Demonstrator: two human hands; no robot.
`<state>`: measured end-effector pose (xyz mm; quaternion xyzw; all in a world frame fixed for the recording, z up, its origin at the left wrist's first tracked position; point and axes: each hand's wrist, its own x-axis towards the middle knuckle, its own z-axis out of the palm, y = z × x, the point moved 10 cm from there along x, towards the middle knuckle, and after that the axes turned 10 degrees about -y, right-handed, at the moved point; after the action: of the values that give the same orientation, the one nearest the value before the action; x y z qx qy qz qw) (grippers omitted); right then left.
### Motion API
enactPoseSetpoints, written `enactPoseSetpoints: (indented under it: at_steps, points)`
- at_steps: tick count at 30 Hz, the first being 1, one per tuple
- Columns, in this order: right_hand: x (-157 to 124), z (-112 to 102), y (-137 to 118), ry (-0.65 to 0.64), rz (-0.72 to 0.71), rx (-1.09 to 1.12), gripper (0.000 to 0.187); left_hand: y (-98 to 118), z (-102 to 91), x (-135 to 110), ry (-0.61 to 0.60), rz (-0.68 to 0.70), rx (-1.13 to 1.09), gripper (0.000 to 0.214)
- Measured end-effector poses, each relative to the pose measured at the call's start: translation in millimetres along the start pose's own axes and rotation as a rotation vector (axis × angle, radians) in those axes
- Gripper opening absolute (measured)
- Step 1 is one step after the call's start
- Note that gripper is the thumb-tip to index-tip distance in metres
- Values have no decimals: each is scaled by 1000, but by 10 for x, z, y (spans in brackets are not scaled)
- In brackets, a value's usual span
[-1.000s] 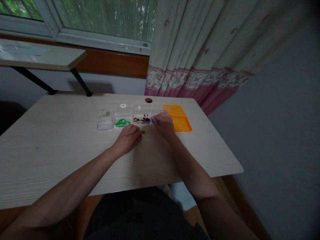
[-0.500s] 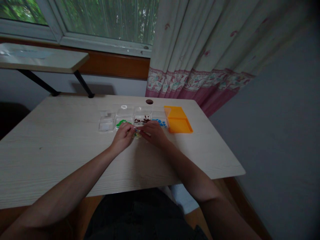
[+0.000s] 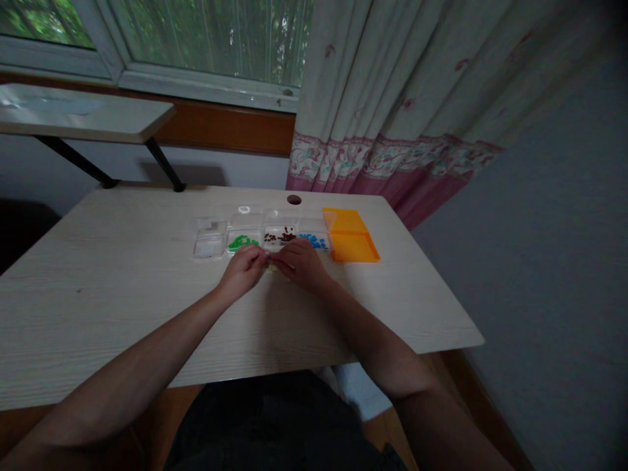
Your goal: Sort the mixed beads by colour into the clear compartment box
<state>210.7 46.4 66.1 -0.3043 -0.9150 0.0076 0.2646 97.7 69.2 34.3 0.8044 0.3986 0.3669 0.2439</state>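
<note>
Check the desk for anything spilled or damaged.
A small dark mark on the left of the desk breaks its plain surface; stain or damage, I can't tell. Pale bits by the left hand are too blurred to call spilled.

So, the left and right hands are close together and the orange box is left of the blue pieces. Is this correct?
Not quite: the head view shows the orange box right of the blue pieces. The left hand and right hand are close together.

Dark, plain clothing (image 3: pixel 279 422) (almost black) with two bare forearms (image 3: pixel 169 343).
</note>
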Motion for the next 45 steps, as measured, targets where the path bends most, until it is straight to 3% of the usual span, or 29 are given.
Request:
enactPoseSetpoints:
  at_steps: [18,21,29,37,45]
  points:
    - [-4,-24,93,-70,50,-4,22,31,22,-12,-39,-11,65,39]
    - [-28,-119,228,-61,122,-48,22,63,1,-8,-30,-1,54,39]
    - [-253,-505,854,87,482,-224,32,108,-10,-9,-24,28,22,37]
    - [-341,-385,1087,-13,644,-276,29,71,-26,-8,-23,7,27,37]
    - [-358,-356,1146,-23,667,-217,30,-54,-214,-4,59,-65,48,33]
